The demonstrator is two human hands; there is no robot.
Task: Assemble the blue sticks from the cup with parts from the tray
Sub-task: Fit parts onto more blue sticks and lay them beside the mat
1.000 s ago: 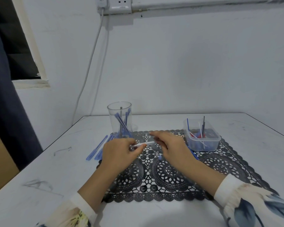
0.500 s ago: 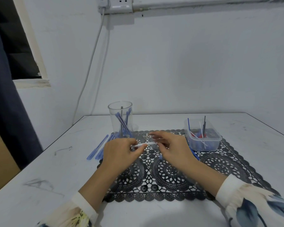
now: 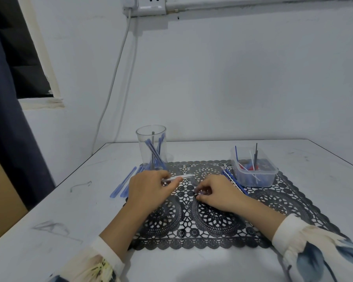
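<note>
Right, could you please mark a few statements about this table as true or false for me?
The left hand holds a thin pale stick. True.
The clear cup lies tipped over. False: it stands upright with blue sticks inside.
The tray sits on the black lace mat. True.
Both hands grip the pale stick. False: the right hand is down at the mat with its fingers curled, apart from the stick.

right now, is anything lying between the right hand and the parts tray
Yes: a few blue sticks lie flat on the mat between the right hand and the tray, close by its near-left wall. They are low, so the hand could likely pass over them.
</note>
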